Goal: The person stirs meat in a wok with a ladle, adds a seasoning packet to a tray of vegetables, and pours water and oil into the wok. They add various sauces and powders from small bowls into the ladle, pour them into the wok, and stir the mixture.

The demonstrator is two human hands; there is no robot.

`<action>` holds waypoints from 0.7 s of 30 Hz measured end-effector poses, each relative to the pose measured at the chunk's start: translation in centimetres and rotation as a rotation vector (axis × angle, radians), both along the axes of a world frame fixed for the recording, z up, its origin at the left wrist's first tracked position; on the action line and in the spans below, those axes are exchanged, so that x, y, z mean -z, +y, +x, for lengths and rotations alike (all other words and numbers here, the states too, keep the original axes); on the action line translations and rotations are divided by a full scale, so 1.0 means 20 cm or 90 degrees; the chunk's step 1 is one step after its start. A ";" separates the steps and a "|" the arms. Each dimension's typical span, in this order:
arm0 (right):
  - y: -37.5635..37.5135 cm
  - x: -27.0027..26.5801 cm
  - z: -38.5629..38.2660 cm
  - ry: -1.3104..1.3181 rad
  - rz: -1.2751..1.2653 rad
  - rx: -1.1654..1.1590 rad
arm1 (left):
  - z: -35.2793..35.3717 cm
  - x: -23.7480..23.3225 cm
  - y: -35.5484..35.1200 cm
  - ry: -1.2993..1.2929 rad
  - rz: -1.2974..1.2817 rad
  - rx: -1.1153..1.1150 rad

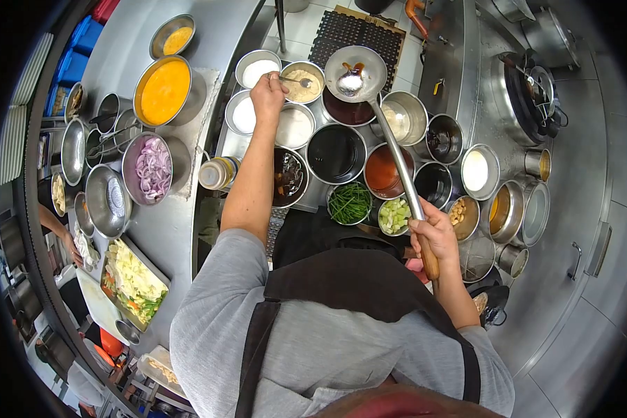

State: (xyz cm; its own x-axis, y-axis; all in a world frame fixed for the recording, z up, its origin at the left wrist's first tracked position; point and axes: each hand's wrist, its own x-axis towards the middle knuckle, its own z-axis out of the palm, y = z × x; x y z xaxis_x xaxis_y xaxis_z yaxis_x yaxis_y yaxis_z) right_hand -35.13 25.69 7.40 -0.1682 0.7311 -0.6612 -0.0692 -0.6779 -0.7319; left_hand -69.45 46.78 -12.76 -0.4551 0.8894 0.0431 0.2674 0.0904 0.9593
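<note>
My left hand [268, 97] is closed on the handle of a small spoon [304, 82], whose bowl is over a pot of pale beige powder [301, 73]. In my right hand [435, 235] is the wooden handle of a long ladle [390, 132]. The ladle's round bowl holds some white powder and dark brown sauce, and it hangs above a pot of dark red liquid [348, 110]. Around my left hand stand pots of white powder [259, 68]. Chopped green herbs [350, 203] and diced pale green vegetable [394, 216] sit in pots nearer my body.
On the left counter are a bowl of orange liquid [162, 90], sliced red onion [153, 167] and a tray of chopped vegetables [134, 282]. Another person's hand [71, 247] is at the far left. A wok [529, 97] stands at the upper right.
</note>
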 end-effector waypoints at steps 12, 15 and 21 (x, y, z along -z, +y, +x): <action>-0.01 -0.01 0.00 0.004 -0.010 0.013 | 0.04 0.00 0.00 -0.108 -0.050 -0.018; -0.01 -0.01 -0.01 0.003 -0.006 0.008 | 0.03 0.03 0.00 -0.076 -0.030 -0.017; -0.01 -0.01 -0.01 0.004 -0.001 0.007 | 0.02 0.03 0.00 -0.061 -0.022 -0.013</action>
